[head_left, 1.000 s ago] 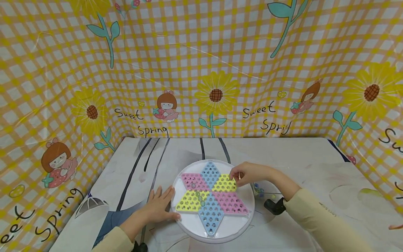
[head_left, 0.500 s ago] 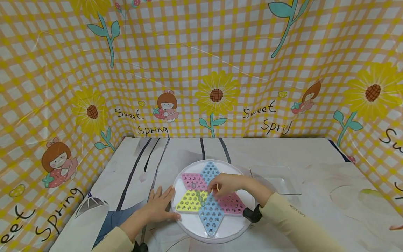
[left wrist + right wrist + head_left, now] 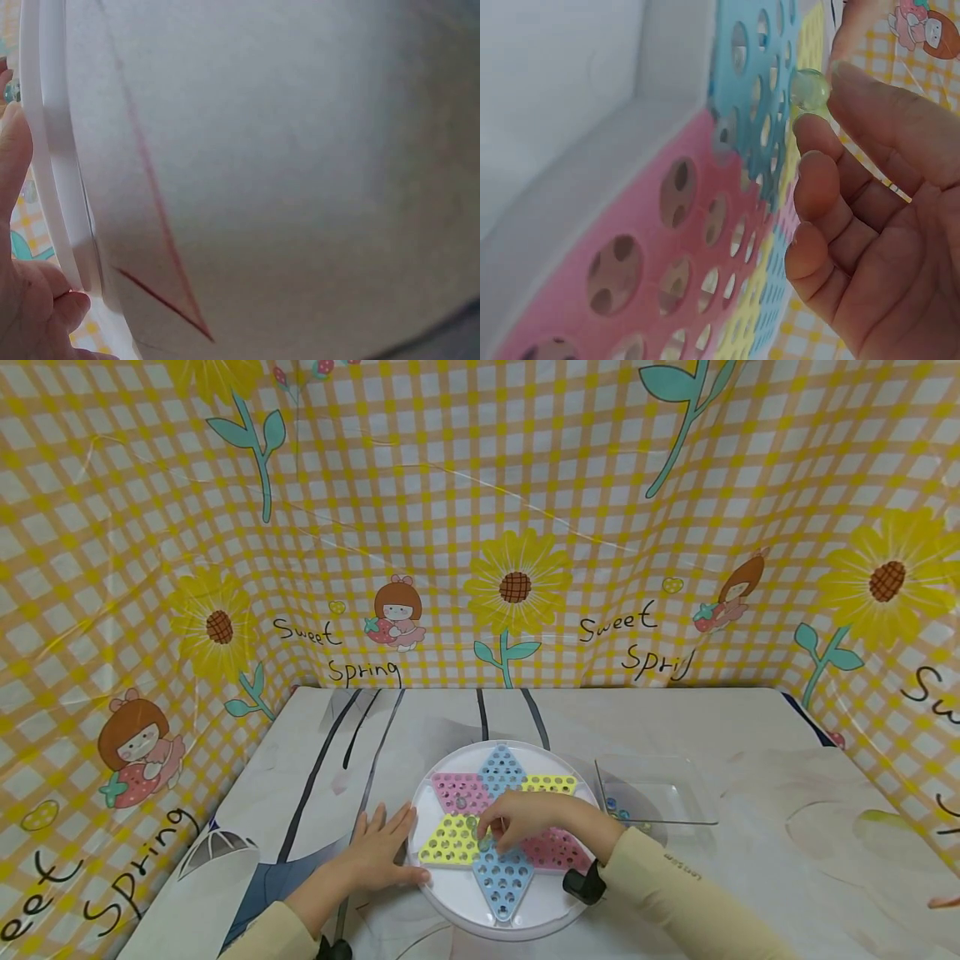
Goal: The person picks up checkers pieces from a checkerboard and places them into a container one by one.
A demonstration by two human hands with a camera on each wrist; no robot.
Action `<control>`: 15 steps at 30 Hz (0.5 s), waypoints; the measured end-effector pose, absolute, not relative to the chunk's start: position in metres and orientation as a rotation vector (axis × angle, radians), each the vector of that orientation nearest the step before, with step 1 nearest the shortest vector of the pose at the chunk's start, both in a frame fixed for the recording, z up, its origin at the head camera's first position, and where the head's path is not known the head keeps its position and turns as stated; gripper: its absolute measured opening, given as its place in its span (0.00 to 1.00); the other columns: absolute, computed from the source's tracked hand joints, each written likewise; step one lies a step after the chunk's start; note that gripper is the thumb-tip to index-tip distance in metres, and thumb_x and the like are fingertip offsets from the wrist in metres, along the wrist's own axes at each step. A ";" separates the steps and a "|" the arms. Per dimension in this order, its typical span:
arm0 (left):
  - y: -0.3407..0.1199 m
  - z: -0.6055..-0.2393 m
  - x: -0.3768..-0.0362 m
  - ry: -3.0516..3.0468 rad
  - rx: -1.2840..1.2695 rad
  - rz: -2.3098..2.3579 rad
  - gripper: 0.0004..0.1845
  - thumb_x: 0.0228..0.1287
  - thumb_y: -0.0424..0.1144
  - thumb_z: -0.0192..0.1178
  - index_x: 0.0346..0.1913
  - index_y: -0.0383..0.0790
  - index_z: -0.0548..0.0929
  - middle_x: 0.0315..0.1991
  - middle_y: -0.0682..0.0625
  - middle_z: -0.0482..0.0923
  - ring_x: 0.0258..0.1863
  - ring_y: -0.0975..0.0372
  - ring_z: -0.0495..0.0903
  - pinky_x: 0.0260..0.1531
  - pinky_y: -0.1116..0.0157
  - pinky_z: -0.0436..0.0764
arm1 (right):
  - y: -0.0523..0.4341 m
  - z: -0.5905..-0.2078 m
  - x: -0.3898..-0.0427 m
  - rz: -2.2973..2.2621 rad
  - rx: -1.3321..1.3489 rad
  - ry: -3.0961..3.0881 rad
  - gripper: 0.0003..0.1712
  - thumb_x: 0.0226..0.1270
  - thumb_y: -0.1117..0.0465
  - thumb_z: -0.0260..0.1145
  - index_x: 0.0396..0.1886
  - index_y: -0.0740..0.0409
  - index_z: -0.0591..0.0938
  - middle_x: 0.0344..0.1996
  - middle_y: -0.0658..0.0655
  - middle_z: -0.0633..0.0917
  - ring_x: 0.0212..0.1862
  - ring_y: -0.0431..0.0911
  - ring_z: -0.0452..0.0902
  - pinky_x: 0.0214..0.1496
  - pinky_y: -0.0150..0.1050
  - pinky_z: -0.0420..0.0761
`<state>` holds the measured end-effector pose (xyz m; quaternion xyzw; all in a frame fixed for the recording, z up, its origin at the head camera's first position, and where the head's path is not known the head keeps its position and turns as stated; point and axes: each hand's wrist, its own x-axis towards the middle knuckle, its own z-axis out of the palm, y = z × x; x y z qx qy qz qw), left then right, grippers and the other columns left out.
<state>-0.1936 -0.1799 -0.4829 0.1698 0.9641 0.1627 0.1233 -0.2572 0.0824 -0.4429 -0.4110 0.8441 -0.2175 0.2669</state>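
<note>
A round white Chinese checkers board (image 3: 450, 893) carries a star of pink, yellow and blue perforated sections. My right hand (image 3: 517, 818) is over the star's middle; in the right wrist view its thumb and forefinger pinch a clear greenish marble (image 3: 810, 88) close against the board's holes. Its other fingers are loosely bent. At the board's left rim my left hand (image 3: 378, 852) rests with fingers spread, touching the edge. Another clear marble (image 3: 471, 821) sits near the left yellow section, and one more marble (image 3: 461, 802) lies in the pink section. My right hand hides some of the board's centre.
To the right of the board stands a clear plastic box (image 3: 660, 789), with several blue and other marbles (image 3: 617, 808) at its near left corner. A checked cloth (image 3: 450, 485) with sunflowers hangs around the table (image 3: 712, 718).
My right hand has moved left and towards me, from the right yellow section to the star's middle, uncovering the plastic box. My left hand has stayed at the rim.
</note>
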 end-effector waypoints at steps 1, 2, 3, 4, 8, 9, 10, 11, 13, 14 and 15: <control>-0.180 -0.483 -0.193 2.813 0.496 0.478 0.54 0.48 0.67 0.58 0.70 0.36 0.53 0.72 0.42 0.47 0.68 0.36 0.40 0.63 0.39 0.37 | 0.082 -0.443 -0.257 -0.585 -1.107 2.281 0.14 0.54 0.65 0.68 0.42 0.52 0.83 0.23 0.43 0.76 0.27 0.33 0.67 0.32 0.25 0.71; -0.179 -0.482 -0.193 2.812 0.497 0.485 0.54 0.48 0.67 0.59 0.70 0.35 0.53 0.72 0.42 0.48 0.68 0.35 0.40 0.63 0.38 0.37 | 0.081 -0.444 -0.257 -0.581 -1.106 2.284 0.14 0.54 0.65 0.68 0.42 0.53 0.83 0.23 0.43 0.76 0.27 0.33 0.67 0.33 0.25 0.71; -0.179 -0.482 -0.192 2.813 0.497 0.491 0.54 0.48 0.66 0.59 0.70 0.35 0.53 0.72 0.42 0.48 0.68 0.35 0.40 0.63 0.38 0.37 | 0.081 -0.444 -0.256 -0.583 -1.101 2.286 0.14 0.54 0.65 0.68 0.42 0.53 0.83 0.24 0.43 0.76 0.27 0.33 0.67 0.33 0.25 0.72; -0.179 -0.482 -0.192 2.814 0.498 0.491 0.54 0.48 0.66 0.59 0.70 0.35 0.53 0.72 0.42 0.48 0.68 0.35 0.40 0.63 0.38 0.37 | 0.080 -0.444 -0.256 -0.582 -1.095 2.290 0.14 0.54 0.65 0.68 0.43 0.52 0.83 0.24 0.43 0.76 0.27 0.33 0.67 0.33 0.26 0.72; -0.180 -0.483 -0.193 2.816 0.496 0.475 0.54 0.48 0.67 0.58 0.70 0.35 0.53 0.72 0.42 0.48 0.68 0.35 0.40 0.63 0.38 0.37 | 0.078 -0.443 -0.253 -0.581 -1.088 2.303 0.13 0.53 0.64 0.68 0.41 0.51 0.83 0.24 0.43 0.76 0.28 0.34 0.67 0.33 0.26 0.72; -0.180 -0.483 -0.193 2.817 0.494 0.470 0.54 0.48 0.67 0.58 0.70 0.35 0.53 0.72 0.42 0.48 0.68 0.35 0.40 0.63 0.39 0.37 | 0.078 -0.443 -0.253 -0.582 -1.089 2.304 0.12 0.54 0.64 0.68 0.40 0.50 0.82 0.24 0.43 0.76 0.28 0.34 0.67 0.33 0.26 0.72; -0.180 -0.483 -0.193 2.817 0.492 0.467 0.54 0.48 0.67 0.58 0.70 0.35 0.53 0.72 0.42 0.48 0.68 0.35 0.40 0.63 0.39 0.38 | 0.077 -0.443 -0.252 -0.580 -1.093 2.307 0.12 0.54 0.65 0.68 0.39 0.50 0.82 0.24 0.43 0.76 0.28 0.34 0.67 0.33 0.26 0.72; -0.180 -0.483 -0.193 2.816 0.492 0.466 0.54 0.48 0.67 0.58 0.70 0.35 0.53 0.72 0.42 0.48 0.68 0.35 0.40 0.63 0.39 0.38 | 0.077 -0.443 -0.252 -0.579 -1.095 2.307 0.11 0.54 0.65 0.68 0.38 0.50 0.82 0.24 0.42 0.75 0.28 0.34 0.67 0.33 0.26 0.72; -0.179 -0.483 -0.193 2.815 0.493 0.471 0.54 0.48 0.67 0.58 0.70 0.35 0.53 0.72 0.42 0.48 0.68 0.35 0.40 0.63 0.39 0.38 | 0.075 -0.445 -0.251 -0.579 -1.097 2.302 0.09 0.54 0.65 0.67 0.36 0.50 0.81 0.24 0.42 0.75 0.28 0.33 0.67 0.33 0.26 0.71; -0.179 -0.484 -0.193 2.814 0.492 0.475 0.54 0.47 0.67 0.58 0.70 0.35 0.53 0.72 0.42 0.48 0.68 0.35 0.40 0.63 0.38 0.38 | 0.075 -0.446 -0.251 -0.579 -1.098 2.303 0.09 0.54 0.65 0.67 0.35 0.49 0.81 0.24 0.42 0.75 0.28 0.33 0.66 0.34 0.25 0.71; -0.179 -0.483 -0.193 2.813 0.492 0.476 0.54 0.47 0.67 0.59 0.70 0.35 0.53 0.72 0.42 0.48 0.68 0.35 0.40 0.63 0.39 0.38 | 0.074 -0.446 -0.250 -0.580 -1.099 2.303 0.09 0.54 0.65 0.67 0.34 0.49 0.81 0.24 0.42 0.75 0.28 0.33 0.66 0.34 0.25 0.71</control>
